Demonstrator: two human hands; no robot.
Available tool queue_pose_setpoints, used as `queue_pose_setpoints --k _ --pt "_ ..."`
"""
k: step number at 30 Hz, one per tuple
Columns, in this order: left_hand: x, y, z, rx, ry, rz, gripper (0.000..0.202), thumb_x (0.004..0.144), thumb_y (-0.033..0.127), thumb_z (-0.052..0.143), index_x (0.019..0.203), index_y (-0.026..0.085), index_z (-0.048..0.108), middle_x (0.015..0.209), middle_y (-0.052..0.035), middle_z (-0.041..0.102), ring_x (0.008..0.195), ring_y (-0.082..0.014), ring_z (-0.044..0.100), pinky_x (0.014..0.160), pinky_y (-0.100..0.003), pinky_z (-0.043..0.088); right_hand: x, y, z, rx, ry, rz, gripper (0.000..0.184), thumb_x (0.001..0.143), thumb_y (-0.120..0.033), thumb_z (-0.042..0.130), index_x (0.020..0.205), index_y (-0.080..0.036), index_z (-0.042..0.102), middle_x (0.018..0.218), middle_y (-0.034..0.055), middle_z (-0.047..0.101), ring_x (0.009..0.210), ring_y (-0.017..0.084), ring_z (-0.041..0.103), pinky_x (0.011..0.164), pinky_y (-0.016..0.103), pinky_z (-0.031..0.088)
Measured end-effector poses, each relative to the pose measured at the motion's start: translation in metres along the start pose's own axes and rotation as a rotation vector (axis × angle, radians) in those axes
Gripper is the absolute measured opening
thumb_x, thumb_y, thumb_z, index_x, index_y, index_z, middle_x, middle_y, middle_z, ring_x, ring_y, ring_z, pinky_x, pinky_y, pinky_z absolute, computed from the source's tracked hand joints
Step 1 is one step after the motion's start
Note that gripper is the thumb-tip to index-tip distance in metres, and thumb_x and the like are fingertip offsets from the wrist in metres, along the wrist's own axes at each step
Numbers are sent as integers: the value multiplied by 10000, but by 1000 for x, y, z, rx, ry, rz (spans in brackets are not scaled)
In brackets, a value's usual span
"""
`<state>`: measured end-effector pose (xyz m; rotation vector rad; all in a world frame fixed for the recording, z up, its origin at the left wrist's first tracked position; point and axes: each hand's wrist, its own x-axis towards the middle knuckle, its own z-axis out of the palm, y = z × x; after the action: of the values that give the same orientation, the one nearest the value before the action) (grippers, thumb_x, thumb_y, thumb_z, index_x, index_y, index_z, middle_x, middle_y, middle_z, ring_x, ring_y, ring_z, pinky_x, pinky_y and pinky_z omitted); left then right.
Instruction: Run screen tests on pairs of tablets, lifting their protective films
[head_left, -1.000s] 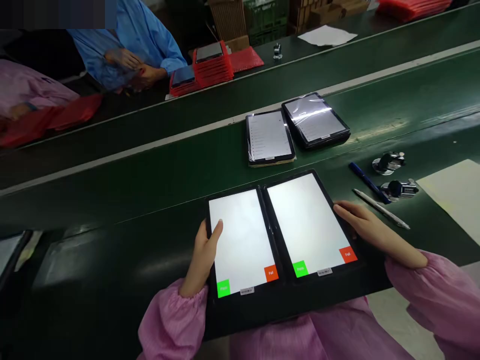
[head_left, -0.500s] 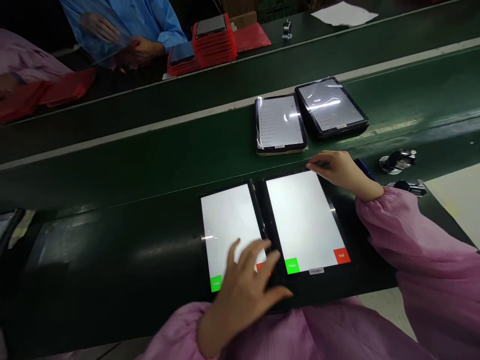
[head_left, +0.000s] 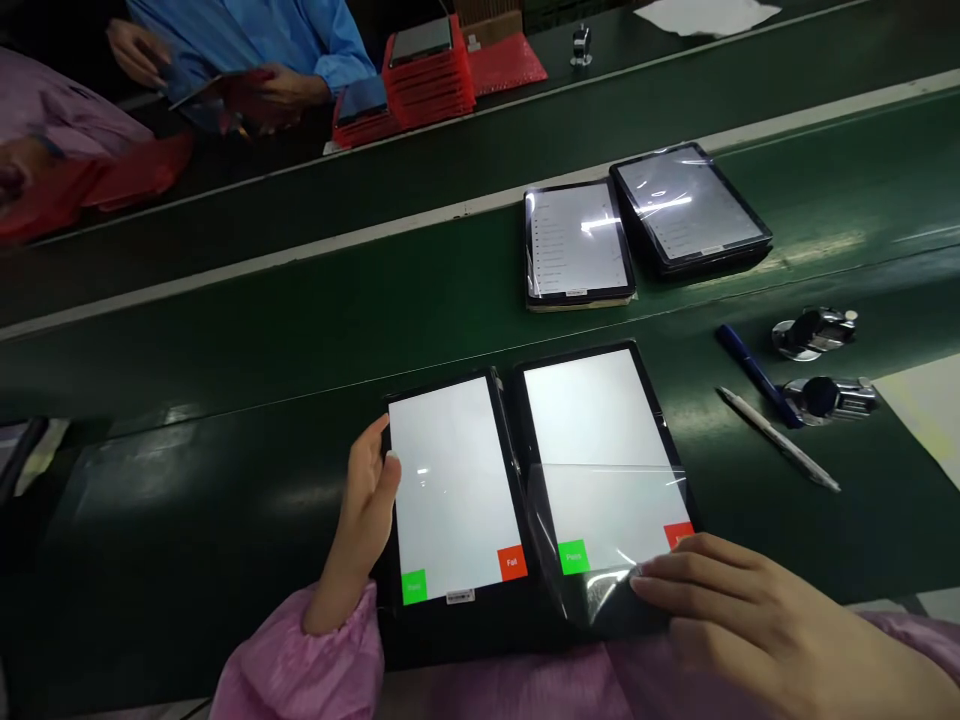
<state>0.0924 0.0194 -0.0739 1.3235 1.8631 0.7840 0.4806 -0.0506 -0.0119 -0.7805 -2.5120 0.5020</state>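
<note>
Two tablets lie side by side on the green belt in front of me, both with white screens and green and red buttons at the bottom. My left hand point(head_left: 365, 510) grips the left edge of the left tablet point(head_left: 450, 490). A clear protective film point(head_left: 600, 540) is peeled halfway down the right tablet point(head_left: 592, 420), folded back over its lower half. My right hand point(head_left: 720, 590) pinches the film's edge at the tablet's lower right corner.
Two more film-wrapped tablets point(head_left: 577, 240) point(head_left: 690, 205) lie further up the belt. A blue pen point(head_left: 757, 375), a silver pen point(head_left: 780, 440) and two metal pieces point(head_left: 814, 330) lie at right, beside white paper point(head_left: 926, 400). Across the line, people in blue point(head_left: 255, 40) and pink sleeves handle red trays point(head_left: 427, 70).
My right hand went from the right tablet's top corner down to its bottom edge, drawing the film halfway off. My left hand moved from the left screen to that tablet's left edge.
</note>
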Motion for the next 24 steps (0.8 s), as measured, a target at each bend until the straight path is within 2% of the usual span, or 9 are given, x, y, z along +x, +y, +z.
queue_pose_setpoints --k 4,6,9,11,13,15,17,21,24 --pt "5 3 -3 -5 -46 52 859 899 804 555 1551 270 389 1670 -201 389 1565 -415 366 1216 -612 426 -8 -1 2 93 65 -42 306 1095 -150 388 947 -180 654 1062 77 797 1013 156 739 925 293 606" --pt "-8 11 -2 142 13 202 873 899 786 582 1576 270 390 1698 -205 340 1560 -439 364 1195 -651 436 -9 -2 4 115 120 -40 279 1098 -160 401 946 -172 635 1026 79 794 988 161 739 894 298 610" --pt "-49 32 8 342 -122 725 787 903 701 663 1544 286 473 1612 -153 500 1470 -392 518 1167 -587 508 -6 -6 11 127 172 -46 282 1096 -138 391 952 -154 633 997 80 786 968 166 735 823 297 602" --pt "-84 52 23 425 -352 1097 523 959 539 679 1410 280 619 1373 -90 714 1264 -297 699 1109 -460 586 -4 -9 16 140 205 -83 307 1093 -135 370 944 -146 639 990 91 780 944 180 732 741 303 586" --pt "-114 73 39 519 -448 1303 213 996 259 636 1179 270 742 1149 -21 802 1012 -210 782 941 -326 660 -4 -13 24 152 247 -101 339 1091 -135 348 920 -148 640 956 87 771 871 176 721 668 302 555" --pt "-128 89 49 560 -438 1353 276 1002 110 534 1055 247 768 1018 18 821 844 -166 783 769 -263 670 -6 -19 31 139 267 -101 337 1081 -133 346 915 -159 638 950 74 762 839 168 705 648 299 535" --pt "-124 98 46 517 -430 1306 335 1050 127 432 1048 207 758 929 19 820 763 -154 770 698 -259 656 -12 -25 39 105 268 -73 247 1052 -131 418 960 -188 641 1041 58 759 906 162 698 692 295 538" --pt "-84 93 13 408 -384 1187 303 1018 87 430 945 189 705 799 14 787 703 -136 743 710 -259 621 -24 -26 41 -42 268 -43 126 994 -194 608 1049 -295 661 1239 -14 719 1128 165 634 892 331 536" --pt "-44 90 -7 376 -371 1141 227 937 80 528 936 235 693 817 33 792 745 -150 762 723 -274 632 -28 -16 26 -293 108 -86 237 1030 -130 533 1108 -261 715 1322 -15 690 1188 164 586 962 350 520"
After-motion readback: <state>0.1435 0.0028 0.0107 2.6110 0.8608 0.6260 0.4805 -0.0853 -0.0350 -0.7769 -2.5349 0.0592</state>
